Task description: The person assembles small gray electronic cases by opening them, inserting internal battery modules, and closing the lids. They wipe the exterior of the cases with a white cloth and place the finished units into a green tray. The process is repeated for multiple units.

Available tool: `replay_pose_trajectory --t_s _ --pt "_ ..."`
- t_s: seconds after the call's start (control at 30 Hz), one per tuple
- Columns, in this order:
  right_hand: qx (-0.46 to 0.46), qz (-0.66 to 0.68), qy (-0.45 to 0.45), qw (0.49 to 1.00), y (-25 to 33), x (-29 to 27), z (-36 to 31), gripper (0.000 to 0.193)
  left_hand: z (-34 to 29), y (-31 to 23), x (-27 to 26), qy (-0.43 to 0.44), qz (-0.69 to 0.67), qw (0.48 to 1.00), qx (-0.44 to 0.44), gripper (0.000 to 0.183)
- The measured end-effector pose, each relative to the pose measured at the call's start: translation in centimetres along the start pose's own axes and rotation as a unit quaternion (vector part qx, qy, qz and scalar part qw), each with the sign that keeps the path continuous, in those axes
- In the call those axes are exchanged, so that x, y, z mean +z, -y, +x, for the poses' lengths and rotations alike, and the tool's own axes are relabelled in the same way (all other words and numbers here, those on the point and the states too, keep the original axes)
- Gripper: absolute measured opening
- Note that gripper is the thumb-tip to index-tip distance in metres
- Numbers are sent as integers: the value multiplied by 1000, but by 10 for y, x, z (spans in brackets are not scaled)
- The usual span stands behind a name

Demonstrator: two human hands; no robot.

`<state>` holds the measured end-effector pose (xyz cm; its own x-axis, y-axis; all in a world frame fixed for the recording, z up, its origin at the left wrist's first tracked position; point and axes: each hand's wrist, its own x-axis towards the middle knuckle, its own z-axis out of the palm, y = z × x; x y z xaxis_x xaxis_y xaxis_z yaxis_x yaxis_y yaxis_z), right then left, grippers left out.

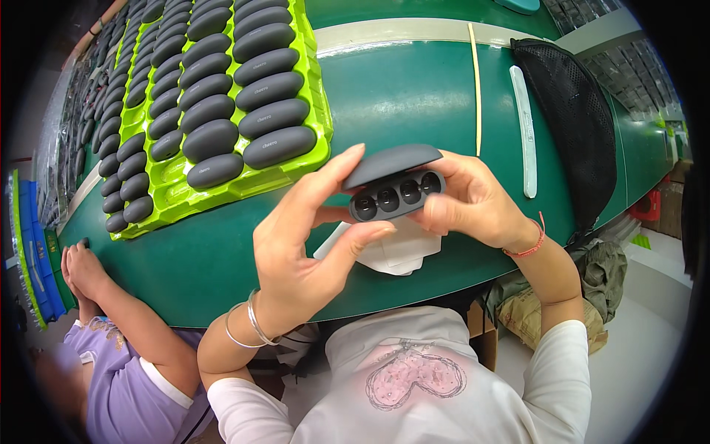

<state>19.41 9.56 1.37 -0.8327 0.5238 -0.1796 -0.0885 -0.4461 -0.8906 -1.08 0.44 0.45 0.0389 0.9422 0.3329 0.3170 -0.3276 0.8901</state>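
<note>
Clearly, both hands, left hand (303, 251) and right hand (473, 200), clamp the grey case (396, 185) by its ends, fingers closed on it, ports turned up for looking, above the tray (244, 185).

Head view, looking down (close).

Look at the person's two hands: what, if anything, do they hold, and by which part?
Both hold one dark grey oval case. The left hand pinches its left end, fingers on top and thumb below; the right hand grips its right end.
</note>
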Motion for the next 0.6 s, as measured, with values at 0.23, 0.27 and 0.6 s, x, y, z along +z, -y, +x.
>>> replay_pose_trajectory --t_s 0.23,0.27,0.6 --pt "-77 -100 -40 991 -13 3 1 43 3 -4 5 -58 -68 995 -45 54" --pt "-65 -114 -39 991 -13 1 1 39 3 -3 4 -54 -62 996 -45 54" --pt "-13 -56 -65 996 -4 6 0 30 2 -2 3 -31 -80 994 -72 65"
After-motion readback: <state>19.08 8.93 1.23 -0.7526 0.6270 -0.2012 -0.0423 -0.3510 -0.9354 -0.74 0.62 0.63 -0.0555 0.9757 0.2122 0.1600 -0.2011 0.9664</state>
